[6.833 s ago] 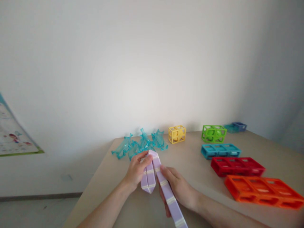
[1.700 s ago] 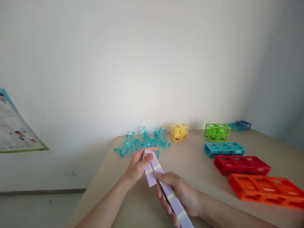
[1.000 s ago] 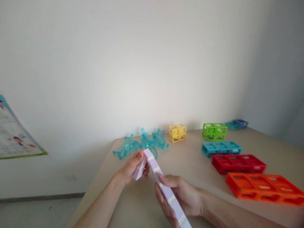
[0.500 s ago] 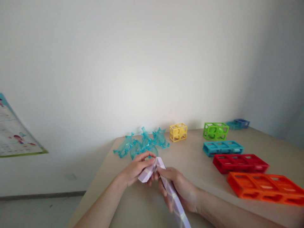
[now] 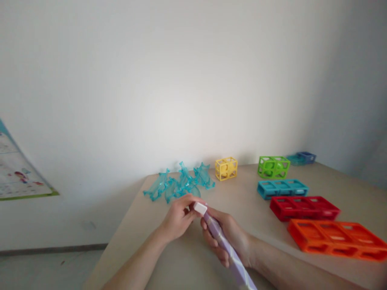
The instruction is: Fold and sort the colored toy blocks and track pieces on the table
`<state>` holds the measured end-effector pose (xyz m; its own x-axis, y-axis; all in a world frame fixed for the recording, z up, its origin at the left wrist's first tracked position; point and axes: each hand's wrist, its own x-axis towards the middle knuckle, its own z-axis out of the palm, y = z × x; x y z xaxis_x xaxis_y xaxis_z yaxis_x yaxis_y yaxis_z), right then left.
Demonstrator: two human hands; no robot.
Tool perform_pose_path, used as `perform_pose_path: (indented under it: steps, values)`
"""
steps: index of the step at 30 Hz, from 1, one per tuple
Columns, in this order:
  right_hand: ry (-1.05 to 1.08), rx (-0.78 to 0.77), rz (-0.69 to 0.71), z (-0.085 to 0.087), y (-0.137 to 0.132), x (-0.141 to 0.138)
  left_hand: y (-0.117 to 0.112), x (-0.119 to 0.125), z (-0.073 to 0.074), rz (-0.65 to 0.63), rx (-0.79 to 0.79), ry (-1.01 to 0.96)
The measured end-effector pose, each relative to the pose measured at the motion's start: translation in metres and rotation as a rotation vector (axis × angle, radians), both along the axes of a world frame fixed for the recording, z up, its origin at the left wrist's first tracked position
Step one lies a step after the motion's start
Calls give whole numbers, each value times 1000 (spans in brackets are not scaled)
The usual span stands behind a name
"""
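A long lilac snake puzzle [image 5: 224,241] with pale slanting seams runs from between my hands down past the bottom edge of the view. My right hand [image 5: 226,233] is wrapped around its upper part, thumb along the top and fingers curled beneath. At the far end a white end face [image 5: 200,208] points up toward me. My left hand [image 5: 181,215] pinches that end from the left, its fingertips partly hidden behind it. Both hands are held over the near part of the table [image 5: 169,266].
Clear teal plastic pieces [image 5: 184,181] lie heaped beyond my hands. Toward the right stand open-frame blocks: yellow [image 5: 226,168], green [image 5: 273,167], teal [image 5: 282,189], red [image 5: 304,208] and orange [image 5: 337,238]. A blue block [image 5: 306,157] sits in the far corner. A poster [image 5: 22,173] hangs at left.
The short end section, bent back to the left before, now lies nearly in line with the rest and shows its white face. My left hand has turned, its fingers now over the tip.
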<state>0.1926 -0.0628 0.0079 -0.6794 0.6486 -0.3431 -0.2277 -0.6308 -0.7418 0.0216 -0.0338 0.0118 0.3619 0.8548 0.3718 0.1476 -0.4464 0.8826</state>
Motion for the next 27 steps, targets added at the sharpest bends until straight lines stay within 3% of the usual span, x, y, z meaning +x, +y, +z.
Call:
perform_pose_path:
  steps: [4,9,15,21,24,27]
  values:
    - [60,-27,62,-4,-6,-4,-2,0,-4,53,-25,-89]
    - [4,151,-3,-14,-17,-19,-1,7,-8,251,-113,-181]
    - [-72,109,73,-14,-15,-18,5,7,1,78,-571,-297]
    - [8,125,160,-15,-13,-13,-1,-4,6,-148,-691,-246]
    - [84,139,181,-16,-13,-13,-2,1,4,-126,-726,-265]
    - [150,168,108,-17,-12,-14,-1,10,3,-19,-752,-380]
